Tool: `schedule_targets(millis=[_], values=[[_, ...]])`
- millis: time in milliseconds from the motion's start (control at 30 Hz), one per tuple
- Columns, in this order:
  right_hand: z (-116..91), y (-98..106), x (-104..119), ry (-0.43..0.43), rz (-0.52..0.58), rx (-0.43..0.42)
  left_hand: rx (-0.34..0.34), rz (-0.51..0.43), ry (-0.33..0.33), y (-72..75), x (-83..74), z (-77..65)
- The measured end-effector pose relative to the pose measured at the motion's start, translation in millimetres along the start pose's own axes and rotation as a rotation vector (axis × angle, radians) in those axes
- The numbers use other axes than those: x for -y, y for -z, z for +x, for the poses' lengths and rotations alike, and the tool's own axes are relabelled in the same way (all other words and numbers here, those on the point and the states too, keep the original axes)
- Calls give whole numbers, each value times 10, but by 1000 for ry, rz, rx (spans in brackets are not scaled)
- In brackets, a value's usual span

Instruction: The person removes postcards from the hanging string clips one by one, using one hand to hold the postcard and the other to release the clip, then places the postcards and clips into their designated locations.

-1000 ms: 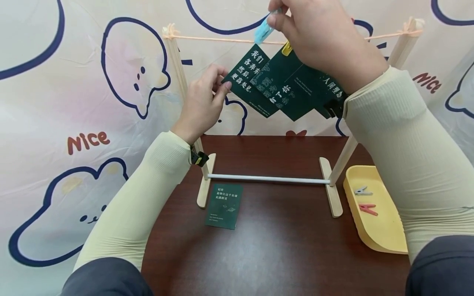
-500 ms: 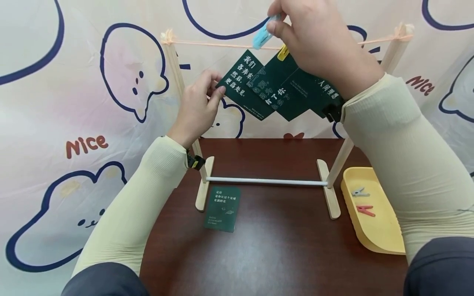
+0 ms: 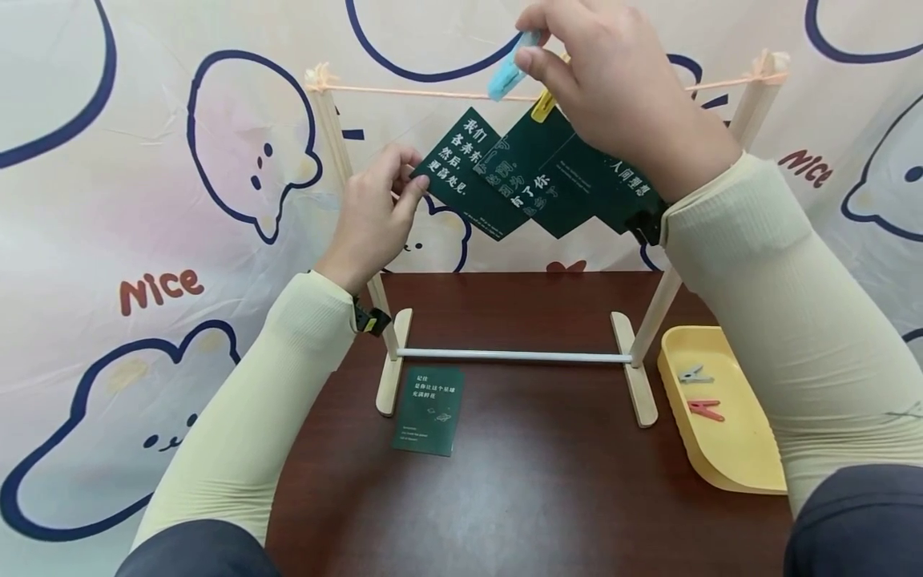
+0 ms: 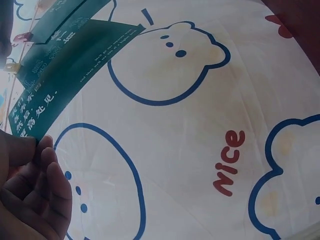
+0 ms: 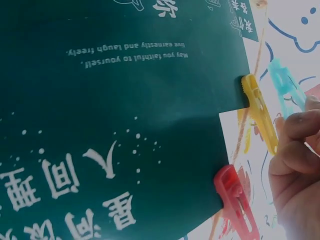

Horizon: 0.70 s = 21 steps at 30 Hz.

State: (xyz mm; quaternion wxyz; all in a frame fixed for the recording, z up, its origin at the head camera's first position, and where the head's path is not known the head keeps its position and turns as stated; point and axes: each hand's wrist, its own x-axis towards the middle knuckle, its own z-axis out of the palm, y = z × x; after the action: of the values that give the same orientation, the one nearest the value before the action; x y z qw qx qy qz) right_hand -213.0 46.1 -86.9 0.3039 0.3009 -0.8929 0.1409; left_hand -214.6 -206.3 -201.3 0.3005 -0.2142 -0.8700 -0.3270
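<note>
In the head view my left hand [image 3: 375, 212] pinches the lower left corner of a dark green card [image 3: 465, 176] with white lettering. My right hand [image 3: 623, 88], raised above the string [image 3: 425, 93], pinches a light blue clothespin [image 3: 507, 76]. The clothespin's tip is a little apart from that card's top corner. A yellow clothespin [image 3: 542, 106] grips a second green card [image 3: 551, 176], which overlaps the first. In the right wrist view a red clothespin [image 5: 235, 200] is on a third green card [image 5: 100, 165]. The left wrist view shows thumb and fingertips on the card's corner [image 4: 32, 131].
The string runs between two wooden posts [image 3: 333, 136] joined below by a white rod [image 3: 512, 355]. Another green card [image 3: 429, 411] lies on the brown table [image 3: 526, 481]. A yellow tray [image 3: 735, 449] at right holds a grey clothespin [image 3: 695, 375] and a red clothespin [image 3: 705, 409].
The left hand and its card have shifted slightly left, and the card's top corner has come away from the blue clothespin's tip. The whole head view has also drifted a little.
</note>
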Motion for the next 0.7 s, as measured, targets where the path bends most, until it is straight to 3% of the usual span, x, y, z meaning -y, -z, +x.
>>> schedule_targets(millis=[400,700], values=[[-41,49,25,-48,4,25,-2,-12,-24,37,39,-7],[-98,63,14,-32,9,13,-4,-12,-21,75,57,-27]])
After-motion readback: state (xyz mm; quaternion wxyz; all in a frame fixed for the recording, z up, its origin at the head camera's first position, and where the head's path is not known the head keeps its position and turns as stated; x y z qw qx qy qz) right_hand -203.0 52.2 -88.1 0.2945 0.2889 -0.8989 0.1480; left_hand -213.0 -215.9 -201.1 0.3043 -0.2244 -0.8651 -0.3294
